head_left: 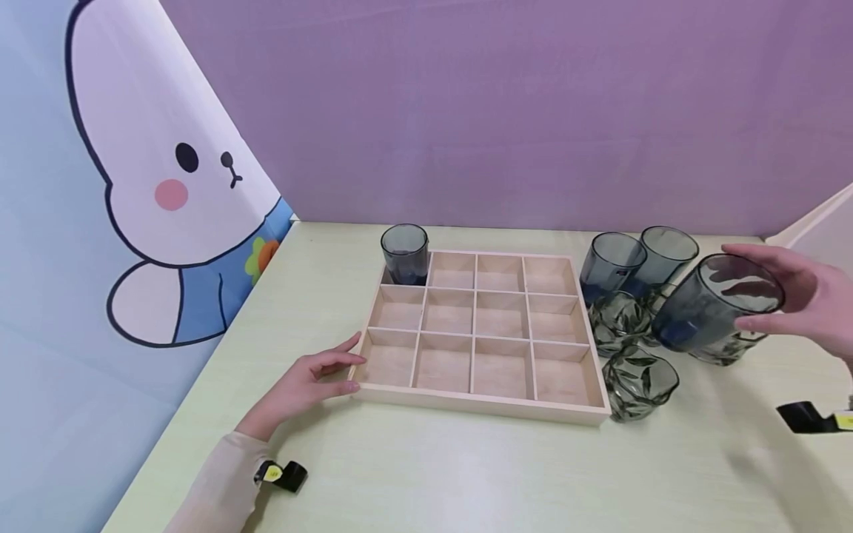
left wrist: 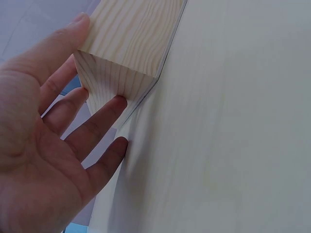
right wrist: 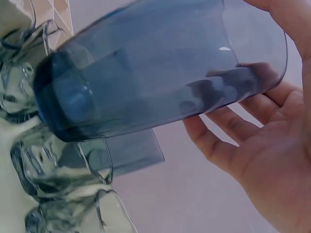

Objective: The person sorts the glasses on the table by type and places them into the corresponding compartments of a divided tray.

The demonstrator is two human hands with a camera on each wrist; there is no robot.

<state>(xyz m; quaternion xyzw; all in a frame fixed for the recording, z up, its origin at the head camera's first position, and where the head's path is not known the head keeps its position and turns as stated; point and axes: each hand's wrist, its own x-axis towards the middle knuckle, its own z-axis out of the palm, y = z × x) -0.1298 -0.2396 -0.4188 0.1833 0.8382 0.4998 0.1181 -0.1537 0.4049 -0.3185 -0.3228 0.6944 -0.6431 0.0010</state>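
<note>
My right hand (head_left: 809, 296) grips a tall smoky-blue glass tumbler (head_left: 713, 307) near its rim, tilted and raised above the other glassware. In the right wrist view, my fingers curl round the side of that tumbler (right wrist: 141, 73). My left hand (head_left: 300, 385) touches the near left corner of a divided wooden tray (head_left: 480, 414). The left wrist view shows thumb and loosely extended fingers against the corner of the tray (left wrist: 131, 39). Another tumbler (head_left: 405, 255) stands upright in the tray's back left compartment; the other compartments hold nothing.
Right of the tray stand two more tumblers (head_left: 611, 259) (head_left: 666, 252) and several low, wavy-sided glass cups (head_left: 638, 385), close together. Partly behind the raised tumbler, one cup (head_left: 723, 352) is mostly hidden. A purple cloth backdrop (head_left: 500, 111) rises at the table's (head_left: 433, 474) back edge.
</note>
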